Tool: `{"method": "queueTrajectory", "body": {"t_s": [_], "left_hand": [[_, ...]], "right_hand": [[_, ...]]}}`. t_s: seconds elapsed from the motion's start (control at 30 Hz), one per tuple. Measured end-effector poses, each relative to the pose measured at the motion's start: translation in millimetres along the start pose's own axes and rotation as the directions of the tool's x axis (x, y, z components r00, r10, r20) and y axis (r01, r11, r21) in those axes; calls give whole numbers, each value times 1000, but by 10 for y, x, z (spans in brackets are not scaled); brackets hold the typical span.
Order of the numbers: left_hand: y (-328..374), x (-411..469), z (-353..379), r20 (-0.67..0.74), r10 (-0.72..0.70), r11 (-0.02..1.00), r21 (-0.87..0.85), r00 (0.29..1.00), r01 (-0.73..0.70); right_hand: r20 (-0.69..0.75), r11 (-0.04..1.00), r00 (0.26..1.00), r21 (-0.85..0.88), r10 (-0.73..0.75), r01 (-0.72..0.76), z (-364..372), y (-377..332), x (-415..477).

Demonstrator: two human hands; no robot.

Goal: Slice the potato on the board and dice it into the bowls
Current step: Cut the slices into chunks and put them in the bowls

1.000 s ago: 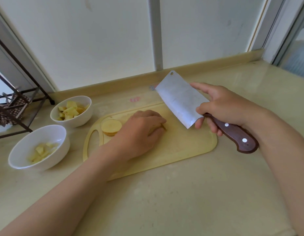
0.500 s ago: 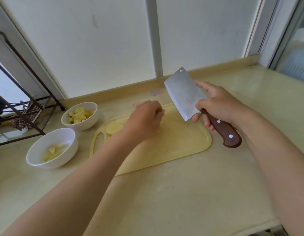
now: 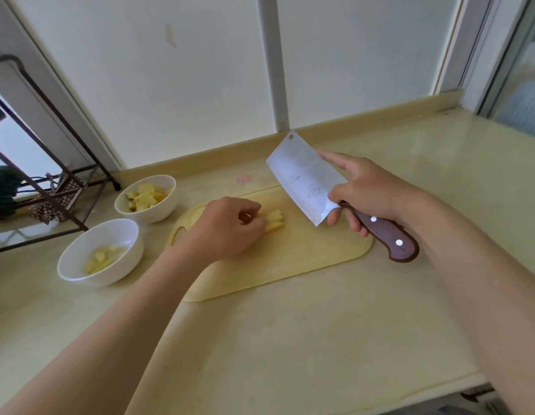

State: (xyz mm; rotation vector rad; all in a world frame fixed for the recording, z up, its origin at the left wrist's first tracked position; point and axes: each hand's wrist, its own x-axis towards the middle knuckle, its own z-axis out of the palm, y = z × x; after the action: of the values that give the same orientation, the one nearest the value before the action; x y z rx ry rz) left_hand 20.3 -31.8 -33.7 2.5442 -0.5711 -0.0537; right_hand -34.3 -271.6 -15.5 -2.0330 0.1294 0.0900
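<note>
On pale yellow plastic cutting board (image 3: 305,259), left hand (image 3: 227,232) pinching yellow potato strips (image 3: 275,220) lengthwise toward wood-handled steel cleaver (image 3: 305,181) gripped in right hand (image 3: 371,190).

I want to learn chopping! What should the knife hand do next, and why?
Probably bring the cleaver down across the potato strips: the right hand holds it raised beside them, and the left hand holds them bunched on the board.

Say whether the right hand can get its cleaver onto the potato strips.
Likely yes: potato strips poke out past the left hand, bare board between them and the cleaver in the right hand.
</note>
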Motion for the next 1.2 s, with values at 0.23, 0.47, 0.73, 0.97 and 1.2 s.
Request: {"method": "queueTrajectory", "body": {"t_s": [0.23,0.47,0.73,0.97,1.2], "left_hand": [[67,-40,113,14,61,996,57,998,-62],[27,5,160,-53,43,999,23,998,-42],[84,4,280,-84,146,989,45,986,-143],[-7,-20,379,-136,184,977,-87,973,-197],[-100,-13,465,-239,315,938,-71,919,-340]], "right_hand": [[19,999,1000,-33,-3,4,25,-4,-11],[55,996,998,-91,19,-14,1,5,-15],[94,985,994,-170,47,-30,25,-36,-69],[118,972,992,-235,39,-10,26,-36,-87],[47,970,998,-243,40,-27,31,-73,-142]]}}
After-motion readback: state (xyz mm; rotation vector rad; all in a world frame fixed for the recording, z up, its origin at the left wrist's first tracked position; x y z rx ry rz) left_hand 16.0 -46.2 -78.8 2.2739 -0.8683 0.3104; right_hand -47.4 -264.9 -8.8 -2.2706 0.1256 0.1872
